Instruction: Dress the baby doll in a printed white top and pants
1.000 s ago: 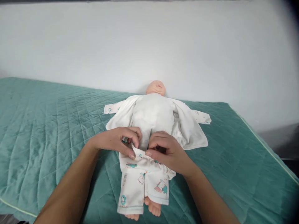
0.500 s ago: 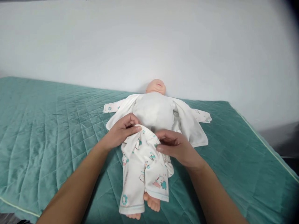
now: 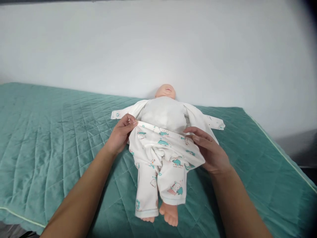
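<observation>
A baby doll [image 3: 163,110] lies on its back with white printed pants [image 3: 160,148] on its legs and bare feet poking out of the cuffs. My left hand [image 3: 121,134] pinches the waistband between thumb and fingertips at the doll's left-of-view hip. On the other side my right hand [image 3: 213,150] has its fingers stretched out and apart beside the loose pants fabric, with no clear grip on it. The waistband lies slanted over the lower belly. A white jacket [image 3: 198,119] is on the doll's arms, spread wide at the front.
Under the doll is a green quilted cover [image 3: 74,138] with pale piping along its edges. A plain light wall [image 3: 158,43] rises right behind the doll's head.
The pants' waistband has gone from bunched at the crotch to stretched wide across the lower belly. My left hand moved up and outward; my right hand moved right and its pinch opened.
</observation>
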### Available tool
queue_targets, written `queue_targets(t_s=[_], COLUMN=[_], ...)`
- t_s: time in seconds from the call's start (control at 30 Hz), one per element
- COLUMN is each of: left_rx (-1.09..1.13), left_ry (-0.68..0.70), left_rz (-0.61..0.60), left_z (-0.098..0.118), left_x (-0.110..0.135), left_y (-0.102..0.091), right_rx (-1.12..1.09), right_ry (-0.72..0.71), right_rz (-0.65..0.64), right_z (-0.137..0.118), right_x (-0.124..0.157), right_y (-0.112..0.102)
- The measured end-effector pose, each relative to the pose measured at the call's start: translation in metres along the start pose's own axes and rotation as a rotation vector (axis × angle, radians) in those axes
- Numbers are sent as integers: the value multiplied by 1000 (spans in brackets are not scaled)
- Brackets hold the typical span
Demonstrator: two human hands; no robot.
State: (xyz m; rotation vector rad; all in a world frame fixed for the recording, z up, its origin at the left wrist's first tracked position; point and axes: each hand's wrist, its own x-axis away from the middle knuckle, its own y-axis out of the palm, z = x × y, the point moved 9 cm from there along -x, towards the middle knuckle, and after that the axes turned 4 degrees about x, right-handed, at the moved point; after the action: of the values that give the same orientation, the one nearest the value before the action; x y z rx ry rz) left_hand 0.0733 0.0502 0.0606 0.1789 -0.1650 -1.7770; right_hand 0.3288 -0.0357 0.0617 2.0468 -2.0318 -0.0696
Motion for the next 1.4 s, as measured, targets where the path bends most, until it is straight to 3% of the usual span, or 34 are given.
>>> queue_targets(t_s=[0.27,0.4,0.53,0.77,0.93,1.1,1.23,1.33,1.4], left_rx=[140,112,12,154,328,422,495,546,543], left_ry=[2,-17,-79,-134,-215,-214,-210,-205,-193], left_rz=[74,32,-67,-189,-232,-278,-142,-17,-4], left_z=[-16,-17,-17,-21,-21,-17,-22,-28,-29], left_x=[-11,-9,-7,-10,-10,-9,-15,-20,-21], left_y=[-9,0,11,13,12,15,0,-10,-10], right_rx=[-181,-235,-297,-214,41,434,666,730,732], right_ry=[-88,-175,-164,-126,-192,-221,-180,-167,-166], right_rz=[191,281,409,380,317,368,475,525,534], right_z=[4,6,17,23,8,-4,-7,-7,-6], right_x=[-20,-32,-38,-39,-37,-32,-29,-30,-31], right_y=[-16,-25,-40,-36,-33,-35,-38,-38,-38])
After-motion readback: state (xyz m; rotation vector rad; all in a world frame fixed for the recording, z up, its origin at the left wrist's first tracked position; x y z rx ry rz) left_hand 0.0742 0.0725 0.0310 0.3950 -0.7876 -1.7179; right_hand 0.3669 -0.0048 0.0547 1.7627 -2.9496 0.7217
